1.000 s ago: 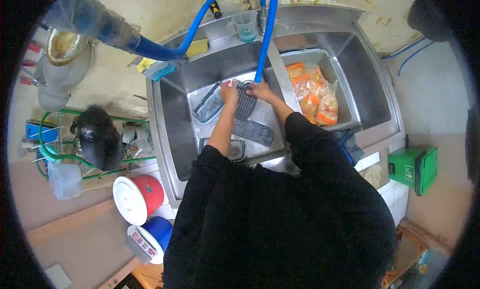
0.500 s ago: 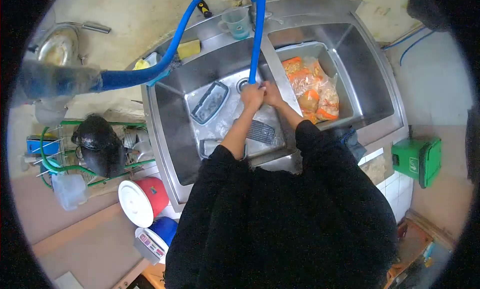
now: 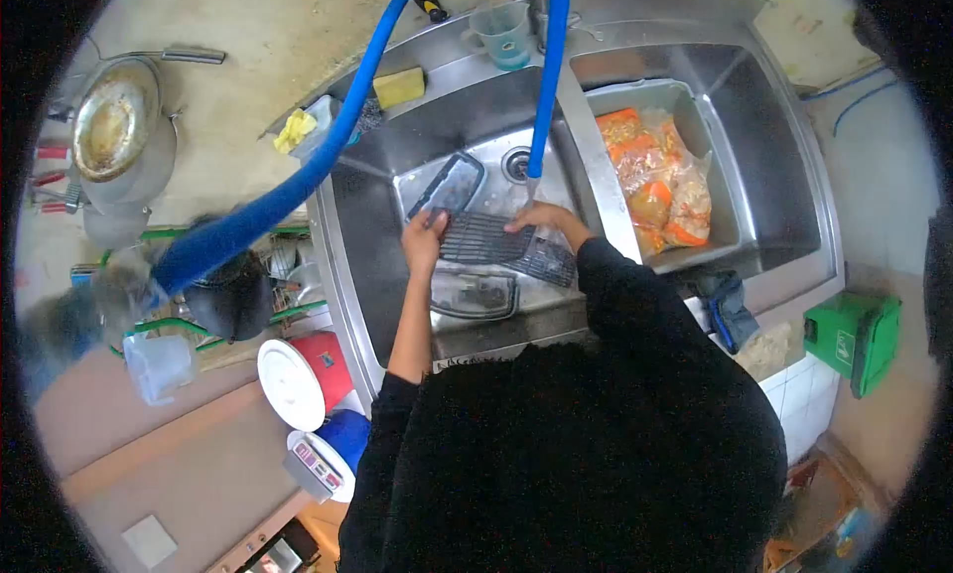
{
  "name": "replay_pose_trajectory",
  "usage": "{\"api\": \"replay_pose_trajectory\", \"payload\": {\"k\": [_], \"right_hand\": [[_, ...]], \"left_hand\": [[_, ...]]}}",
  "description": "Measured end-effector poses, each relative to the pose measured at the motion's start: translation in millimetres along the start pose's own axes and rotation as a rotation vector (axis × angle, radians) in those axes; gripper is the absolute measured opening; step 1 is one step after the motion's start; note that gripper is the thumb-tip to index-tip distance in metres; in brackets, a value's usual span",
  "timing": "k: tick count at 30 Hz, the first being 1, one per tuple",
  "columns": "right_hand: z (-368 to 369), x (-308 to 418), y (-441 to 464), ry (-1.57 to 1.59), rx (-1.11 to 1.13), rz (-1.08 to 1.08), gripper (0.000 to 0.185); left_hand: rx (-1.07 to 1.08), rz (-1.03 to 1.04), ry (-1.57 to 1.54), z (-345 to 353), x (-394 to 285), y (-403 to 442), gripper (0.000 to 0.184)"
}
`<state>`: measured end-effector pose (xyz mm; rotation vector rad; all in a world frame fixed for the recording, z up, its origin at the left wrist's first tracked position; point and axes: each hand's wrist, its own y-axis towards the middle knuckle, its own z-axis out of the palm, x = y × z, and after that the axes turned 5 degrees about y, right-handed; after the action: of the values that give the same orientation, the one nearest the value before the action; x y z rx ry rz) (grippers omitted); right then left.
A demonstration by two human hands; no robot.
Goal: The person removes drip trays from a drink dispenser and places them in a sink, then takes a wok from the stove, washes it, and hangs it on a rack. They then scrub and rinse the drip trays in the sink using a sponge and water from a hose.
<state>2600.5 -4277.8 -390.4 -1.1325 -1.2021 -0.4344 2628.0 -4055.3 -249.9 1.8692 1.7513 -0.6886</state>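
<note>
A dark slatted grate (image 3: 478,239) is held flat over the left sink basin (image 3: 369,265). My left hand (image 3: 424,241) grips its left end, and my right hand (image 3: 548,218) is closed on its right end, just below the mouth of a blue hose (image 3: 547,106). Water runs from the hose near the right hand. Under the held piece lies a second slatted grate (image 3: 552,263), partly covered. A dark-rimmed tray (image 3: 449,184) rests tilted behind the left hand, and a similar tray (image 3: 475,297) lies nearer my body.
Bagged orange-and-pale food (image 3: 655,176) fills a grey tub (image 3: 730,206) in the right basin. A measuring jug (image 3: 503,35) and yellow sponge (image 3: 399,86) sit on the back rim. A cloth (image 3: 728,310) hangs over the front edge. The thick hose crosses the upper left.
My hands have parted from beside the hose mouth. The left has moved left and nearer, and a slatted grate now stretches between both hands. The view has shifted slightly.
</note>
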Motion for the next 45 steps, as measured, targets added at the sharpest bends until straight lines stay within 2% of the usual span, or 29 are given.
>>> {"api": "replay_pose_trajectory", "payload": {"k": [1,2,4,5,6,7,9,10,11,13,15,18,22,27,31,33,36,38,40,43,45], "right_hand": [[6,-5,-1,0.118,0.038,0.129,0.050],[16,-7,-9,0.230,0.079,0.258,0.049],[50,-89,-1,-0.178,-0.520,0.030,0.032],[54,-105,-5,-0.832,-0.349,0.157,0.026],[75,-137,-6,-0.588,-0.860,0.095,0.025],[73,-93,-39,-0.647,-0.722,0.278,0.028],[109,-174,-19,-0.859,-0.911,0.072,0.036],[117,-173,-16,-0.856,-0.907,0.035,0.036],[121,-173,-18,-0.822,-0.857,0.105,0.038],[122,-171,-26,-0.761,-0.751,0.251,0.043],[122,-165,-26,-0.760,-0.716,0.285,0.043],[125,-159,-28,-0.771,-0.687,0.315,0.044],[122,-156,-33,-0.786,-0.652,0.339,0.046],[117,-159,-36,-0.812,-0.603,0.361,0.048],[114,-152,-37,-0.825,-0.563,0.362,0.049],[112,-147,-39,-0.831,-0.550,0.367,0.050],[112,-129,-41,-0.831,-0.545,0.373,0.052],[114,-117,-42,-0.834,-0.542,0.367,0.052],[116,-100,-42,-0.840,-0.538,0.357,0.053],[119,-73,-42,-0.836,-0.550,0.352,0.055],[122,-65,-39,-0.816,-0.572,0.349,0.056]], "left_hand": [[0.096,-0.121,0.043,-23,-11,-10,0.023],[0.088,-0.095,0.020,-34,-2,-18,0.023],[0.028,-0.051,0.023,-64,4,-39,0.021],[-0.027,-0.031,0.048,-86,-5,-50,0.021],[-0.054,-0.038,0.051,-106,-6,-62,0.019],[-0.085,-0.041,0.057,-125,-8,-74,0.019],[-0.188,-0.013,0.090,-156,-17,-108,0.020],[-0.249,0.074,0.217,-168,-23,-123,0.021],[-0.307,0.156,0.343,-174,-26,-138,0.024],[-0.274,0.140,0.513,-174,-21,-174,0.030],[-0.216,0.216,0.687,-165,12,-213,0.034],[-0.139,0.075,0.750,-140,55,-268,0.035],[-0.154,-0.088,0.701,-106,85,-299,0.030],[-0.251,-0.181,0.644,-81,101,-307,0.027],[-0.288,-0.148,0.666,-83,89,-305,0.027],[-0.263,-0.061,0.752,-89,72,-301,0.022],[-0.194,-0.054,0.914,-86,89,-304,0.016],[-0.390,-0.058,0.882,-79,87,-301,0.012],[-0.371,-0.066,0.870,-80,87,-301,0.012],[-0.374,-0.195,0.753,-78,108,-305,0.012],[-0.425,-0.353,0.602,-73,129,-304,0.013]]}}
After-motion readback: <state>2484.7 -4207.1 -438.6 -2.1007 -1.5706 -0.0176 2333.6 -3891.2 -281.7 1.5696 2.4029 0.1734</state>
